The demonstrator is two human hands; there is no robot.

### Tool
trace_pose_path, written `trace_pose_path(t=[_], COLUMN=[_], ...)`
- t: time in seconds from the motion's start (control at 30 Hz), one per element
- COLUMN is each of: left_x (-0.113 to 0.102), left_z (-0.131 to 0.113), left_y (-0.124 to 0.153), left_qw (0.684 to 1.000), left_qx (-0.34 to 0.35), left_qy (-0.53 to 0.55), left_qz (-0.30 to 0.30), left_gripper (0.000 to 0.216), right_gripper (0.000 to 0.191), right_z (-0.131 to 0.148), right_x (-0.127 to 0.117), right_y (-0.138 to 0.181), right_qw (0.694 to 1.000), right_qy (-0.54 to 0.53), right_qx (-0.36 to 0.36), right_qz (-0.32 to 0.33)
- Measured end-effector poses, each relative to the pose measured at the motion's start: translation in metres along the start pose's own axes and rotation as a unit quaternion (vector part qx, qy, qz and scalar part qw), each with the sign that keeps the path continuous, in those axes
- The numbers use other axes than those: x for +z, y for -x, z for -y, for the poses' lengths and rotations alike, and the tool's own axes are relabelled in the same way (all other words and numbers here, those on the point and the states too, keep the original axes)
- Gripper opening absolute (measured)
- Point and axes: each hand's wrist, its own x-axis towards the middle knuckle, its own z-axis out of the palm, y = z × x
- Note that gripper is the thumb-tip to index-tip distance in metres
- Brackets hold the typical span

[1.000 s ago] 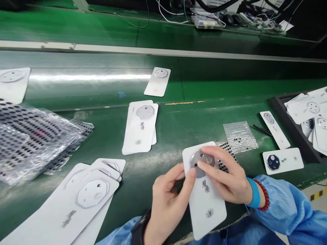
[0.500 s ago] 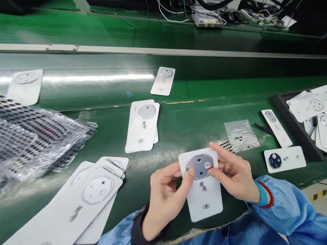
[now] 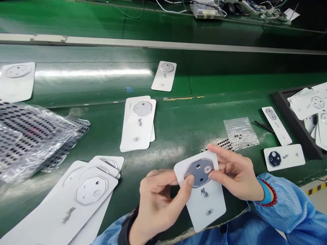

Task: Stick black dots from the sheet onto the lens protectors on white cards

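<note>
My left hand (image 3: 162,200) pinches the left edge of a white phone back cover (image 3: 196,209), its thumb on the grey octagonal camera area (image 3: 195,177). On the opposite side my right hand (image 3: 236,175) grips the upper right edge, thumb by a small clear round spot. The cover is tilted, with dark writing and a small emblem below the octagon. Fingers behind it are partly hidden. Just beyond the right hand lie a sheet of small black dots (image 3: 222,144) and a piece of clear bubble film (image 3: 241,134).
Stacks of similar white covers lie at front left (image 3: 53,211) and centre (image 3: 135,136). Single covers lie farther back and at right. A dotted plastic bag (image 3: 46,132) is at left. A black tray (image 3: 288,115) holds more covers; black tweezers (image 3: 263,126) lie beside it.
The held cover has turned slightly and come a little closer, still between both hands. My left hand has shifted left and down. The whole view has moved slightly.
</note>
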Motion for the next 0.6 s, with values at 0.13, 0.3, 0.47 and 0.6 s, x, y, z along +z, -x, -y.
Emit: trace_pose_path(t=[0.13, 0.3, 0.47, 0.6], left_x=[0.001, 0.007, 0.013, 0.016], left_z=[-0.002, -0.001, 0.004, 0.004], left_y=[0.003, 0.004, 0.007, 0.009], left_qw=[0.999, 0.998, 0.998, 0.995], left_qx=[-0.022, -0.052, -0.029, 0.020], left_qy=[-0.020, -0.027, -0.057, -0.091], left_qz=[-0.022, -0.011, -0.021, -0.023], left_gripper=[0.034, 0.028, 0.026, 0.021], right_gripper=[0.053, 0.054, 0.053, 0.047], right_z=[0.002, 0.003, -0.002, 0.000], right_x=[0.002, 0.001, 0.000, -0.001], right_y=[-0.002, -0.008, -0.011, -0.012], right_qw=[1.000, 0.998, 0.997, 0.996], right_qy=[-0.027, -0.049, -0.043, -0.052], right_qx=[0.013, 0.039, 0.061, 0.073], right_qz=[0.003, -0.003, 0.014, 0.025])
